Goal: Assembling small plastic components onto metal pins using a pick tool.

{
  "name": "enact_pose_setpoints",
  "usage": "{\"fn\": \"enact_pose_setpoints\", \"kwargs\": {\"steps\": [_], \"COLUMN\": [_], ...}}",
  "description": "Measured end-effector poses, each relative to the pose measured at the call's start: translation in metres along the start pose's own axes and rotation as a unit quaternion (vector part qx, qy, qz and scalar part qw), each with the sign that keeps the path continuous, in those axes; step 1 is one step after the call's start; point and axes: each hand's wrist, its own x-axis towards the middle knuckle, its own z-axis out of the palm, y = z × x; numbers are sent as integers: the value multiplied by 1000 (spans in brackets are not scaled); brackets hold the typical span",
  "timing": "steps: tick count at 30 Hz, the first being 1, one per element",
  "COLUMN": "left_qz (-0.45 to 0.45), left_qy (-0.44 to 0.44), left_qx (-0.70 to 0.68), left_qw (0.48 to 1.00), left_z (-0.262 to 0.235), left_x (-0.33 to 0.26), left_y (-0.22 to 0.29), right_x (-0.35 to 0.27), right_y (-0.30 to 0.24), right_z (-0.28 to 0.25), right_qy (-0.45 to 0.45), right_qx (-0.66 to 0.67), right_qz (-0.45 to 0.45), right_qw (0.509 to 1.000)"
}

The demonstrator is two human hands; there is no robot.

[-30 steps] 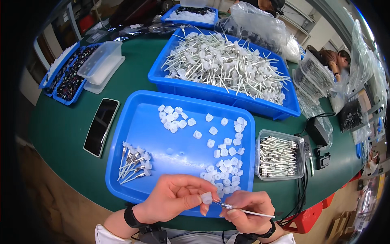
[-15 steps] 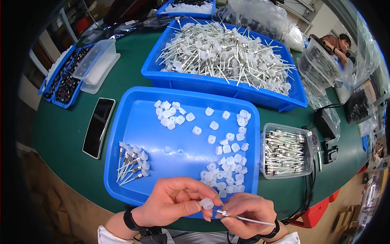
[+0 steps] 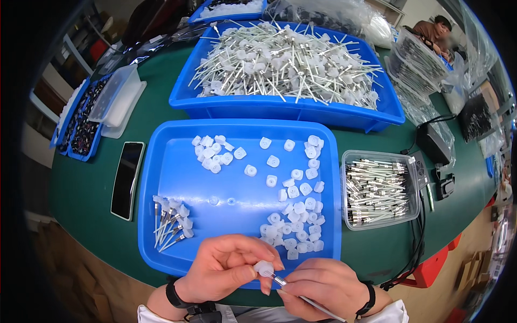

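Note:
Between the thumb and fingers of my left hand (image 3: 229, 266) is a small white plastic cap (image 3: 264, 268). My right hand (image 3: 328, 286) pinches a thin pale rod (image 3: 322, 308) near its metal fitting (image 3: 279, 280). The fitting's narrow tip points at the cap and appears to meet it; how deep it goes cannot be seen. Both hands are over the near edge of a blue tray (image 3: 237, 180). Loose white caps (image 3: 293, 217) lie in groups on its right side and far left. Several rods with caps fitted (image 3: 171, 222) lie at its near left.
Behind the tray stands a large blue bin (image 3: 280, 111) heaped with capped rods. A clear box (image 3: 377, 189) of bare rods sits to the right, near a black adapter (image 3: 433, 142) and cables. A phone (image 3: 127, 180) lies left. A person (image 3: 433, 35) sits at the far right.
The rod's metal fitting has come closer to the white cap, closing the gap between them. The rod now slants more steeply. The whole view has shifted slightly.

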Motion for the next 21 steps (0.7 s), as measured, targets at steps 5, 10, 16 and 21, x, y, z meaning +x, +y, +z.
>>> {"fn": "enact_pose_setpoints", "kwargs": {"steps": [5, 10, 16, 21], "left_qz": [-13, -7, 13, 28], "left_qy": [9, 10, 22, 22], "left_qx": [-10, 6, 34, 45], "left_qw": [1000, 1000, 999, 998], "left_z": [3, 1, 1, 0], "left_x": [1, 0, 1, 1], "left_y": [0, 0, -2, -4], "right_x": [-3, 0, 1, -1], "right_y": [3, 2, 2, 3], "right_z": [2, 3, 7, 10], "right_qy": [28, 32, 52, 57], "right_qx": [-25, -49, -72, -78], "right_qz": [-33, -54, -70, -77], "right_qw": [999, 997, 994, 992]}}
